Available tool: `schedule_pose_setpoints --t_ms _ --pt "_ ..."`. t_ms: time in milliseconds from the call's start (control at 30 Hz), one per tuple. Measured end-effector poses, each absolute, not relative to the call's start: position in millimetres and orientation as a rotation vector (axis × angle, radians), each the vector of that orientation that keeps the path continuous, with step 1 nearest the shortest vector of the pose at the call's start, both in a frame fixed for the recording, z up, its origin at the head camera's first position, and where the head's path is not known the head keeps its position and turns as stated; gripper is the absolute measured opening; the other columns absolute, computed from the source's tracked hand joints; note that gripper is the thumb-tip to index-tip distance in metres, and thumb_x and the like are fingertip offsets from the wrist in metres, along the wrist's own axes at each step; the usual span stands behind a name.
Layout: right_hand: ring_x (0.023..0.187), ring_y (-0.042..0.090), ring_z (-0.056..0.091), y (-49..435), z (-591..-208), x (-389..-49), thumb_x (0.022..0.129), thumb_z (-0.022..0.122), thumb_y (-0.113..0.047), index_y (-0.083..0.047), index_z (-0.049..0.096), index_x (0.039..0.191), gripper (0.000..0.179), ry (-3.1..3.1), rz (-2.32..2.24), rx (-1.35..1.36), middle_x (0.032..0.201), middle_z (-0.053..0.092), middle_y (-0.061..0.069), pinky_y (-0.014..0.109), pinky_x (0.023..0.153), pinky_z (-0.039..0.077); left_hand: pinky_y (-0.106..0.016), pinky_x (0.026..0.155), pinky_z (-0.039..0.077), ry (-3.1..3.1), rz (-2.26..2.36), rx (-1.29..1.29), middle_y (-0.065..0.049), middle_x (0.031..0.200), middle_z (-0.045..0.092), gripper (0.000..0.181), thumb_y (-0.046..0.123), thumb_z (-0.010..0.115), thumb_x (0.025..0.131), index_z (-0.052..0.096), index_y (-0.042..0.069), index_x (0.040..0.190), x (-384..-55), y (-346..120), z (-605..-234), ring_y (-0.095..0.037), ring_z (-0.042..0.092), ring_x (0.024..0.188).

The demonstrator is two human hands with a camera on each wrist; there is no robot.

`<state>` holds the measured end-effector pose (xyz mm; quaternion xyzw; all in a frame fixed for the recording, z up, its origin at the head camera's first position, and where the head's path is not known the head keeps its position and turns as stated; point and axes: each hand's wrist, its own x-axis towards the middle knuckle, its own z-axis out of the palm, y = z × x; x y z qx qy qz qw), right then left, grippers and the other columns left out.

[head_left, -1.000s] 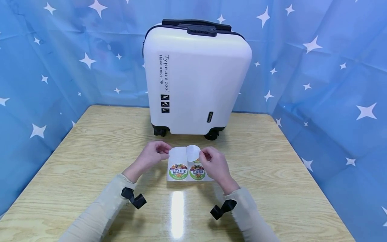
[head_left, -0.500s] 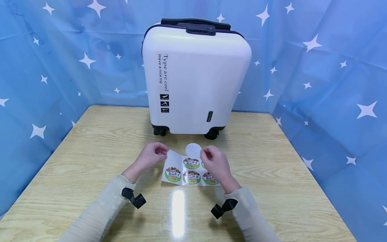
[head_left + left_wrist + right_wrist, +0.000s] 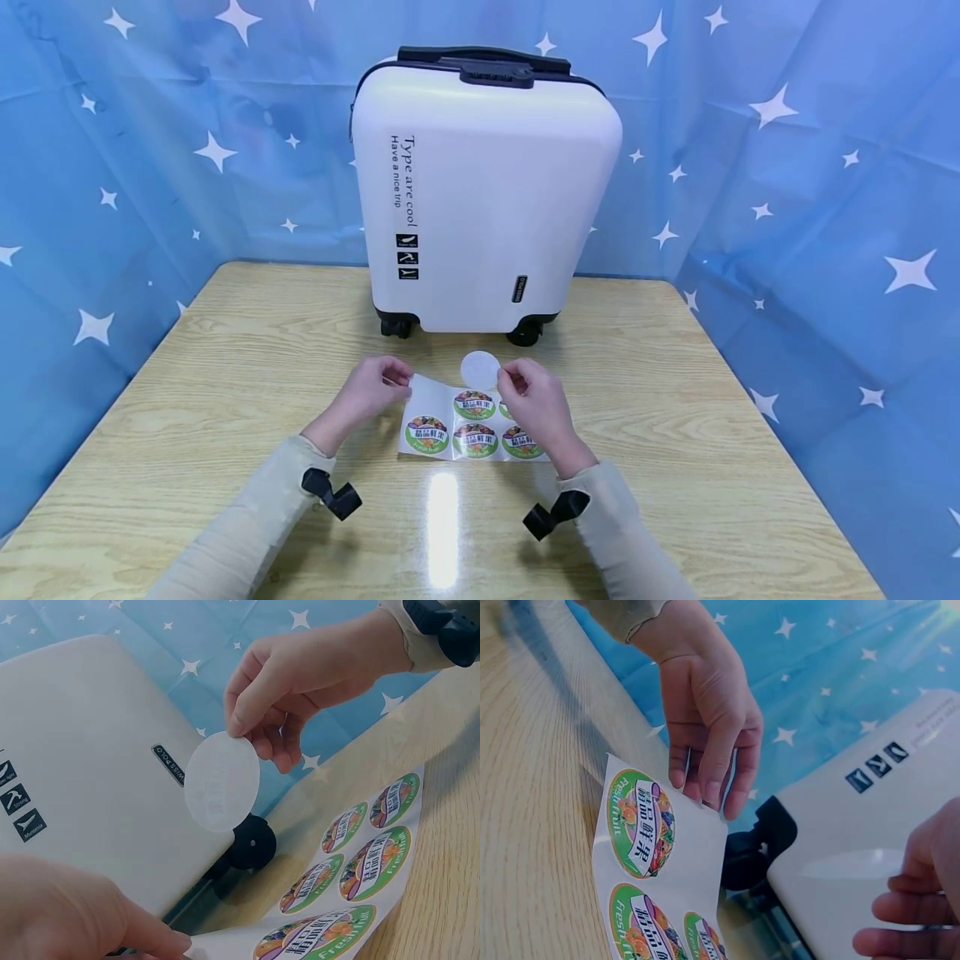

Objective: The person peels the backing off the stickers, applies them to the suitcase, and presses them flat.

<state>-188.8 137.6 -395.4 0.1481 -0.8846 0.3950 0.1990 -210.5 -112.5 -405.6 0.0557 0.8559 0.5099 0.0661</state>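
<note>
A round sticker point(image 3: 478, 369), its plain whitish back toward the head camera, is pinched at its edge between the thumb and forefinger of my right hand point(image 3: 534, 404). In the left wrist view the sticker point(image 3: 223, 784) hangs apart from the sheet. My left hand point(image 3: 372, 390) pinches the top left corner of the white sticker sheet point(image 3: 427, 395), which bears several round fruit labels with green rims. A bare patch shows at the sheet's upper left. My right hand hides part of the sheet's right side.
A white suitcase point(image 3: 487, 192) with black wheels stands upright on the wooden table point(image 3: 660, 400), just behind the sheet. A blue curtain point(image 3: 787, 167) with white stars hangs behind and at both sides.
The round sticker has come away from the sheet and risen slightly in my right hand. My left hand has shifted a little left with the sheet's corner, and the sheet now lies more spread out.
</note>
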Motion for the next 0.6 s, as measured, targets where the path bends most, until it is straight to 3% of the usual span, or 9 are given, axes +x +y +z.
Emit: schedule_pose_setpoints --t_ms 367,600 --pt "0.07 0.01 0.055 136.8 -391.5 -188.7 0.087 0.059 -0.008 -0.007 0.067 0.085 0.008 -2.463 1.098 0.414 0.079 0.061 0.0 0.026 0.064 0.049 -0.032 0.072 0.049 2.63 1.512 0.199 -0.008 0.09 0.063 0.022 0.003 0.067 0.082 0.063 -0.003 0.102 -210.6 -111.1 -401.9 -0.021 0.058 0.085" --pt "0.071 0.01 0.055 137.2 -389.0 -188.2 0.088 0.059 -0.008 -0.007 0.067 0.087 0.009 -2.451 1.106 0.421 0.08 0.061 0.0 0.025 0.063 0.049 -0.032 0.072 0.048 2.647 1.528 0.259 -0.006 0.089 0.064 0.016 0.007 0.066 0.084 0.065 0.003 0.099 -212.0 -105.5 -391.3 -0.019 0.058 0.084"
